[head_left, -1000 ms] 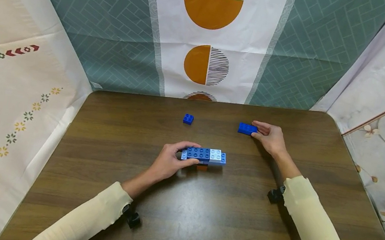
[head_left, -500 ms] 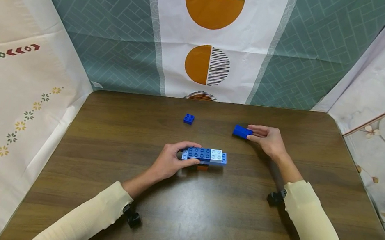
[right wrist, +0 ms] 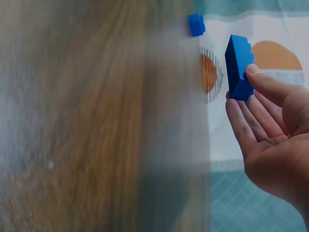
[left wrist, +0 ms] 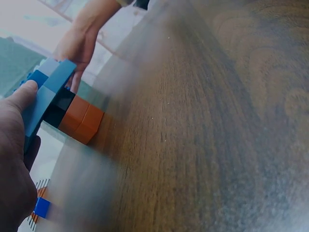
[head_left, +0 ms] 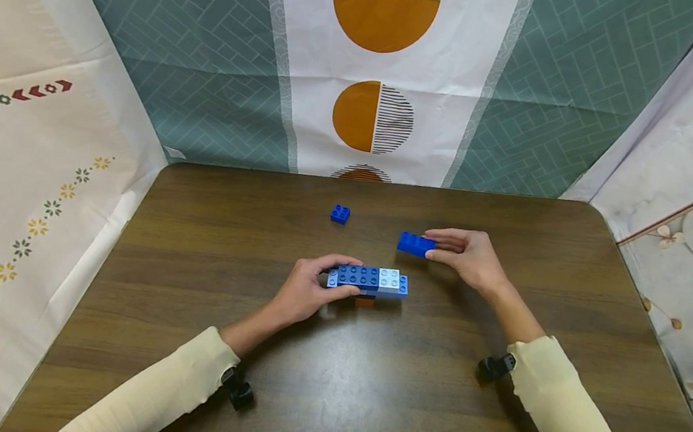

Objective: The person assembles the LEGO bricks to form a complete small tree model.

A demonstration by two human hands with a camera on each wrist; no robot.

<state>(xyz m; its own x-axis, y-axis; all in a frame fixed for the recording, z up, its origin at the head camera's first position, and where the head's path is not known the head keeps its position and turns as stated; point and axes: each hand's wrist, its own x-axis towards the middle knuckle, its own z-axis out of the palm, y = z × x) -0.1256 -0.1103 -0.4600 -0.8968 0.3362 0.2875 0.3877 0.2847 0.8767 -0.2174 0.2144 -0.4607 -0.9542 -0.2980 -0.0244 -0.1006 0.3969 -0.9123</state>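
Observation:
At the middle of the table, my left hand (head_left: 303,290) grips the left end of a built block stack between thumb and fingers. Its top carries a dark blue block (head_left: 357,276) beside a pale blue block (head_left: 389,278), both on a longer light blue layer. Underneath, the left wrist view shows a dark block (left wrist: 58,106) and orange blocks (left wrist: 81,119). To the right and farther back, my right hand (head_left: 470,261) pinches a long blue block (head_left: 415,244) by its right end. In the right wrist view that block (right wrist: 237,67) is held off the table, thumb against its studded side.
A small square blue block (head_left: 339,214) stands by itself toward the back of the wooden table (head_left: 320,391). Patterned cloths hang behind the table (head_left: 375,116) and along both sides. A small black camera is strapped at each wrist.
My right hand has carried the long blue block leftward and a little nearer, tilting it on the way. The left hand and the stack have stayed in place.

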